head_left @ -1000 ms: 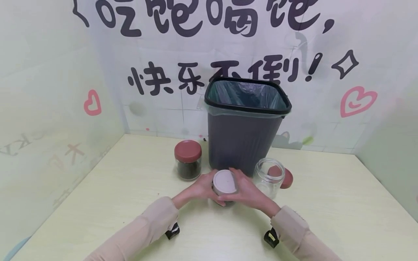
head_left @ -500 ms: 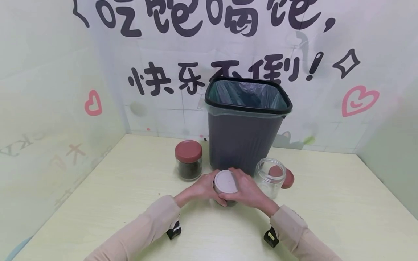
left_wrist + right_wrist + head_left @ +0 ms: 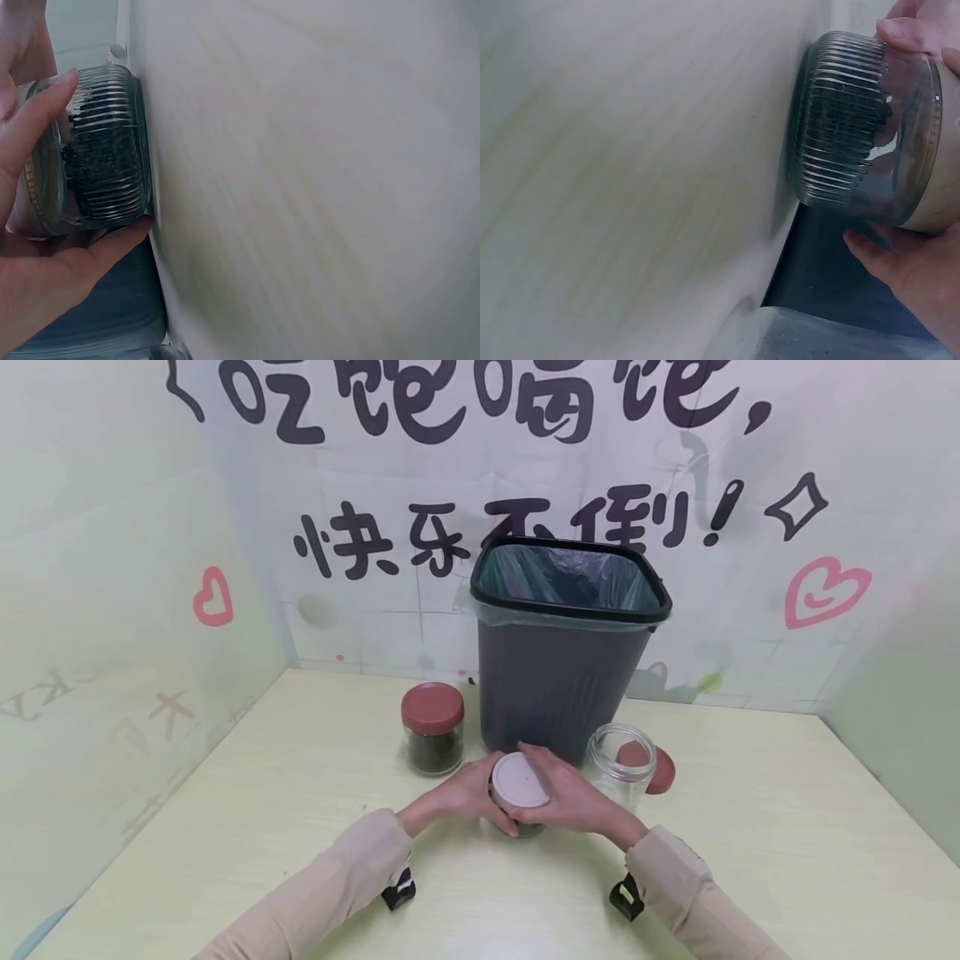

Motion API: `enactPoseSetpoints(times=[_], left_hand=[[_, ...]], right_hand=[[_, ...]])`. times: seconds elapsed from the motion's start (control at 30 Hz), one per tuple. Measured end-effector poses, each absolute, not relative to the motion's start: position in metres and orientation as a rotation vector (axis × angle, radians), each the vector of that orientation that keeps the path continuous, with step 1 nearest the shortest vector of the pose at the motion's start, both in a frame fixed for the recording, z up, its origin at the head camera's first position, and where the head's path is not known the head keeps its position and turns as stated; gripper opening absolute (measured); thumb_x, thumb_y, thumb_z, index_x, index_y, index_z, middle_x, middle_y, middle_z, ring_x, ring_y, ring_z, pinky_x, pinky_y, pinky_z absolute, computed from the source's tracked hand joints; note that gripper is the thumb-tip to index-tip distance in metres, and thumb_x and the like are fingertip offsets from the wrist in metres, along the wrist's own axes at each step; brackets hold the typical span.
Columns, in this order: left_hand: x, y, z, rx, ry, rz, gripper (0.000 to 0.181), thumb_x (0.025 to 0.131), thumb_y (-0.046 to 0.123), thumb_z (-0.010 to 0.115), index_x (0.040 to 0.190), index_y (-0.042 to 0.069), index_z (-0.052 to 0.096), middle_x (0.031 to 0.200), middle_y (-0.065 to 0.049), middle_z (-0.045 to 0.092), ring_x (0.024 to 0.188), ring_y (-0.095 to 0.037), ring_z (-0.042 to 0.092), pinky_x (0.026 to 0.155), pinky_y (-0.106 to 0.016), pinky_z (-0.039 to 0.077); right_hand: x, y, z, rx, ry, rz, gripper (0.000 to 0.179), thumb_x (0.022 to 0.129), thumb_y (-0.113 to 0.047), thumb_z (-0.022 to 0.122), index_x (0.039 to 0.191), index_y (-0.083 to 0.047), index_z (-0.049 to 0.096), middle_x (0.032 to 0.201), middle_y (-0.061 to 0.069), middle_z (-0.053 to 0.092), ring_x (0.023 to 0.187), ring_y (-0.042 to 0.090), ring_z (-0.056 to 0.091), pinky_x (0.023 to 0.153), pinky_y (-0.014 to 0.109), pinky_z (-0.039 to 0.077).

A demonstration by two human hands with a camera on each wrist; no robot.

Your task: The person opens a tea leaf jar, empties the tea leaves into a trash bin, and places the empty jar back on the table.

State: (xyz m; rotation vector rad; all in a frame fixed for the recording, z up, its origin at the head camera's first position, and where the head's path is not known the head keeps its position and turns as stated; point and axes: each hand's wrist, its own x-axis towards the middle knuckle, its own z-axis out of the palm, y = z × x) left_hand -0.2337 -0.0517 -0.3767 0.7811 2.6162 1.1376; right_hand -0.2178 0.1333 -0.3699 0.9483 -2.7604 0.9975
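A ribbed glass jar (image 3: 838,124) with dark contents stands on the table in front of me. On top of it sits a pale lid (image 3: 517,779). My left hand (image 3: 467,792) grips the glass body, its thumb and fingers on opposite sides in the left wrist view. Curled round the lid is my right hand (image 3: 572,795), covering the lid's right edge. Behind my left hand stands another jar (image 3: 435,752) with dark contents and a red lid (image 3: 432,708). An uncovered glass jar (image 3: 615,785) is just beyond my right hand.
A dark bin (image 3: 562,685) with a plastic liner stands behind the jars. A loose red lid (image 3: 662,772) lies on the table (image 3: 262,827) behind the uncovered jar. Printed sheets (image 3: 360,627) form walls at the back and sides.
My right hand has turned slightly on the pale lid, and its wrist has moved a little to the right. My left hand stays on the jar. The other things have not moved.
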Motion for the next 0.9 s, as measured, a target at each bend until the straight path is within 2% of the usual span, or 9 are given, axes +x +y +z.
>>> enactPoseSetpoints(times=[0.1,0.17,0.3,0.4,0.53,0.73,0.9], left_hand=[[-0.233,-0.052,-0.376,0.772,2.606,1.137,0.076,0.051,0.02,0.086,0.112,0.004,0.045,0.108,-0.011,0.057,0.099,-0.023,0.052,0.081,-0.033,0.042],[-0.234,-0.052,-0.377,0.775,2.614,1.134,0.076,0.051,0.02,0.086,0.112,0.004,0.045,0.108,-0.011,0.057,0.1,-0.024,0.052,0.081,-0.033,0.042],[-0.234,-0.052,-0.378,0.784,2.632,1.127,0.074,0.051,0.02,0.086,0.111,0.003,0.045,0.107,-0.012,0.057,0.099,-0.024,0.053,0.081,-0.033,0.042],[-0.234,-0.051,-0.378,0.772,2.633,1.12,0.074,0.051,0.02,0.087,0.11,0.003,0.045,0.107,-0.012,0.057,0.098,-0.024,0.053,0.081,-0.032,0.042],[-0.234,-0.051,-0.378,0.746,2.62,1.124,0.076,0.05,0.02,0.087,0.111,0.004,0.045,0.108,-0.011,0.057,0.099,-0.023,0.052,0.082,-0.032,0.042],[-0.234,-0.051,-0.378,0.757,2.59,1.14,0.075,0.05,0.019,0.087,0.111,0.005,0.045,0.11,-0.011,0.056,0.101,-0.022,0.051,0.083,-0.033,0.041],[-0.234,-0.053,-0.379,0.773,2.566,1.15,0.075,0.05,0.02,0.087,0.111,0.005,0.046,0.11,-0.008,0.056,0.101,-0.021,0.051,0.083,-0.033,0.041]], right_hand=[[-0.215,0.13,-0.372,0.872,-2.759,1.009,0.095,0.064,-0.041,0.075,0.134,0.004,0.029,0.125,0.019,0.041,0.107,0.026,0.047,0.086,0.042,0.041],[-0.212,0.127,-0.375,0.814,-2.729,0.98,0.097,0.061,-0.043,0.077,0.131,0.006,0.032,0.119,0.019,0.042,0.103,0.025,0.047,0.085,0.041,0.042],[-0.21,0.123,-0.378,0.761,-2.671,0.931,0.085,0.058,-0.043,0.078,0.118,0.005,0.042,0.105,0.014,0.045,0.093,0.02,0.047,0.079,0.035,0.045],[-0.21,0.123,-0.378,0.77,-2.656,0.918,0.076,0.058,-0.041,0.078,0.112,0.002,0.046,0.101,0.009,0.046,0.089,0.017,0.045,0.076,0.033,0.044],[-0.212,0.126,-0.377,0.824,-2.66,0.902,0.073,0.061,-0.039,0.077,0.115,0.001,0.047,0.102,0.009,0.048,0.09,0.017,0.047,0.077,0.034,0.044],[-0.215,0.13,-0.374,0.878,-2.691,0.972,0.079,0.062,-0.035,0.077,0.122,0.004,0.043,0.107,0.011,0.05,0.091,0.021,0.052,0.078,0.038,0.045],[-0.217,0.136,-0.372,0.955,-2.719,1.045,0.075,0.063,-0.032,0.077,0.122,-0.001,0.042,0.108,0.008,0.052,0.095,0.02,0.051,0.08,0.037,0.044]])
